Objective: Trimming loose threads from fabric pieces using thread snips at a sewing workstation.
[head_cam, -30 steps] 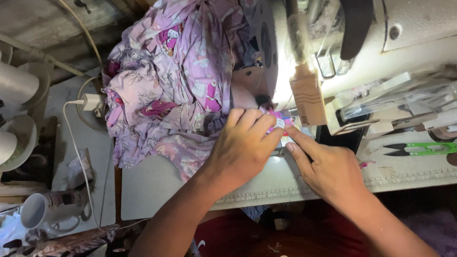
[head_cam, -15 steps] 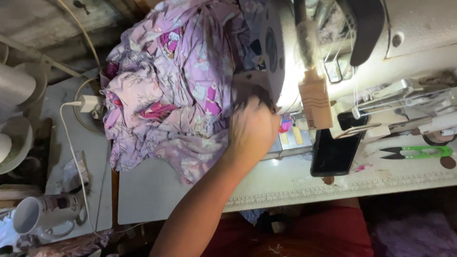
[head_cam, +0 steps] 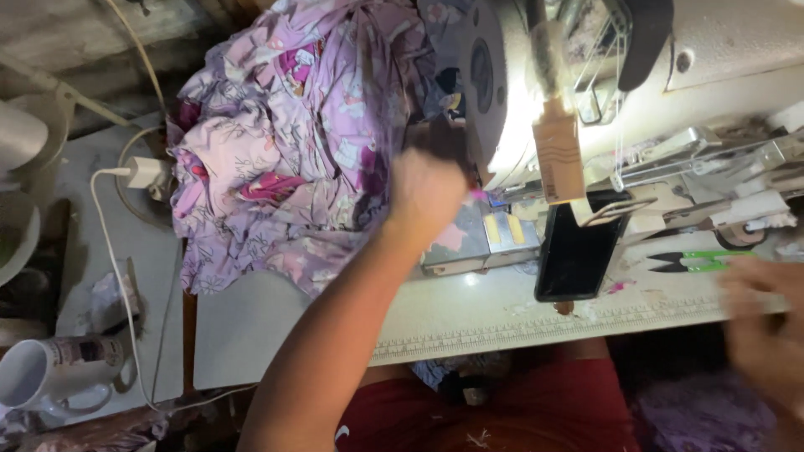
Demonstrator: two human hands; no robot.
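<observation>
Left hand (head_cam: 425,194), grip blurred beyond telling, reaches the soft, light cloth (head_cam: 285,159); bunched folds beside it look easiest to grab

Fabric bundle (head_cam: 276,159): lilac and purple printed cloth, crumpled in a loose heap, lying on the counter (head_cam: 276,335) left of the sewing machine (head_cam: 670,92).

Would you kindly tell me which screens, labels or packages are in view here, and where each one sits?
Phone: dark, blank rectangular screen, propped on the sewing table under the machine's arm.
Tag: tan rectangular label hanging in front of the machine's lamp.
Small box: grey with yellow patches and a pink star shape, beside the left hand.
Mug: white, printed band, bottom left.
</observation>
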